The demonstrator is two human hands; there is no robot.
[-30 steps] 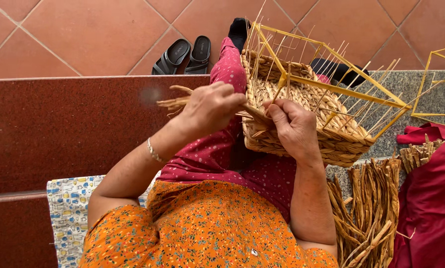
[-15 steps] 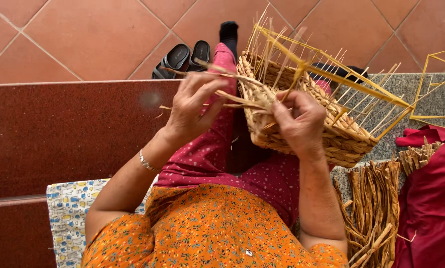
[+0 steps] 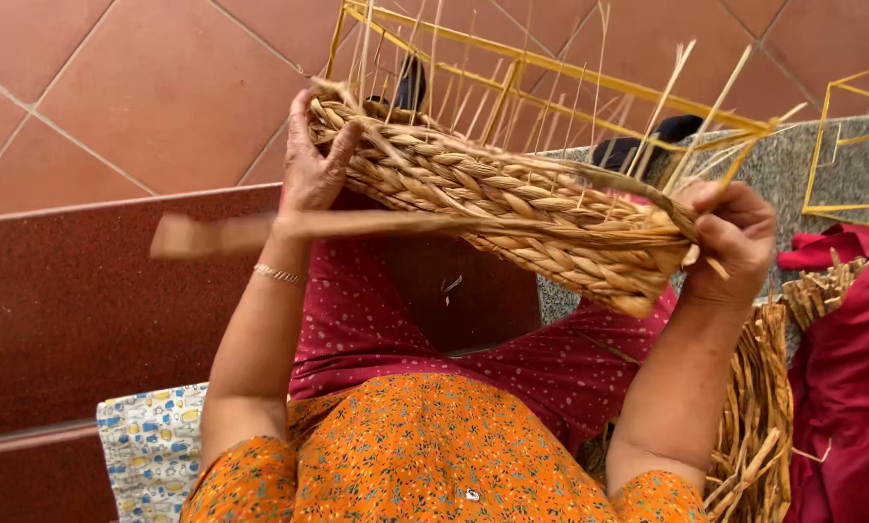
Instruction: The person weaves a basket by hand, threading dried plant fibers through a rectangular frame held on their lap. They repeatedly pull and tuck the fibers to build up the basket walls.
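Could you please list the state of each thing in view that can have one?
Basket: half-woven, tilted, held at both ends.
Frame: inside the basket, top bare.
Strand: loose, blurred, across the left hand.
Left hand: gripping the basket's end.
Right hand: gripping the other end.
Bundle: heaped beside the person.

Basket lifted and turned, hands moved apart

The half-woven straw basket on its yellow wire frame (image 3: 512, 208) now rides higher and closer; the left hand (image 3: 313, 160) has shifted to its far end; the right hand (image 3: 735, 237) to the near corner.
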